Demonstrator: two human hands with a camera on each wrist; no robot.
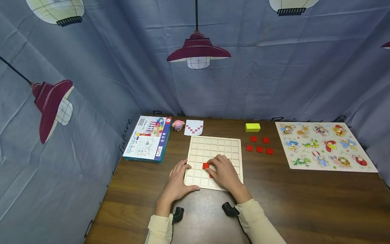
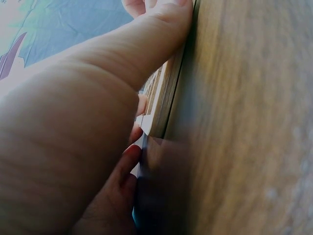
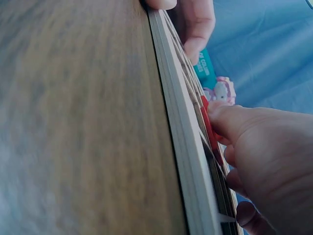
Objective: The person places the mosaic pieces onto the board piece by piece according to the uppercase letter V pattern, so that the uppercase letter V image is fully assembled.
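Observation:
A pale wooden grid board lies on the table in front of the person. The left hand holds its near left corner, fingers along the left side and thumb at the near edge. On the board, the right hand pinches at a red square tile with thumb and index finger. A second red tile shows partly beneath that hand. Seen edge-on in the right wrist view, the red tile lies under the thumb. The left wrist view is mostly forearm, with the board's edge behind it.
Several loose red tiles lie right of the board, with a yellow block behind them. Farther right is an insect picture board. A patterned card, a pink figurine and a box stand at the back left.

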